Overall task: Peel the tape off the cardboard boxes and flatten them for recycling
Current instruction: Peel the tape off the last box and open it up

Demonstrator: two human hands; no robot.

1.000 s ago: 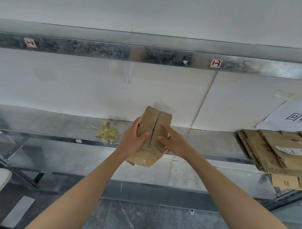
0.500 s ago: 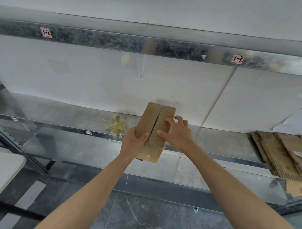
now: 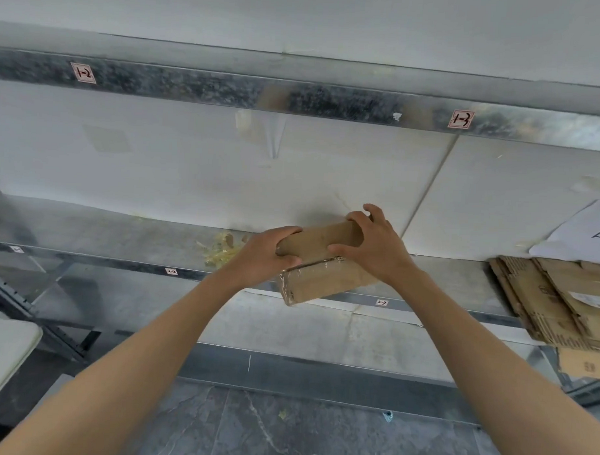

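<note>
Fingers (image 3: 286,232) of my left hand (image 3: 267,256) curl round one end of the small cardboard box (image 3: 320,282); my right hand (image 3: 372,250) clamps the other; it hangs in front of the shelf (image 3: 121,234); just before, it stood up; now it lies sideways, shiny tape (image 3: 312,266) facing me, ready to peel, I think.

Both my bare arms were stretched forward, converging. My left grip (image 3: 261,256) curled round the left end of a cardboard box (image 3: 324,283); my right grip (image 3: 376,250) hooked fingers over its top.
</note>
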